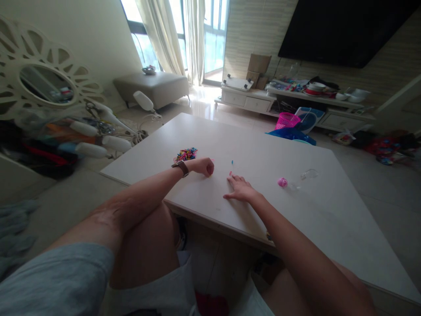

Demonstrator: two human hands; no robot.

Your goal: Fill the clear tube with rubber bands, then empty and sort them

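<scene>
My left hand [204, 166], with a watch [180, 168] on the wrist, is closed in a pinch low over the white table [204, 131]. A tiny bit of yellow shows under its fingertips, too small to name. My right hand [242, 189] lies on the tabletop with its fingers spread. Its fingertips are at a small pink piece [230, 173]; whether they touch it I cannot tell. Farther back lies a small blue piece [232, 162]. Behind my left wrist is a pile of small multicoloured pieces [186, 154].
Right of my hands stand a pink cup-like piece [282, 182] and a clear plastic piece [309, 174]. Something multicoloured [269, 236] shows at the near edge, partly behind my right forearm. Beyond the table are a pink basket [287, 120] and a low cabinet [245, 101].
</scene>
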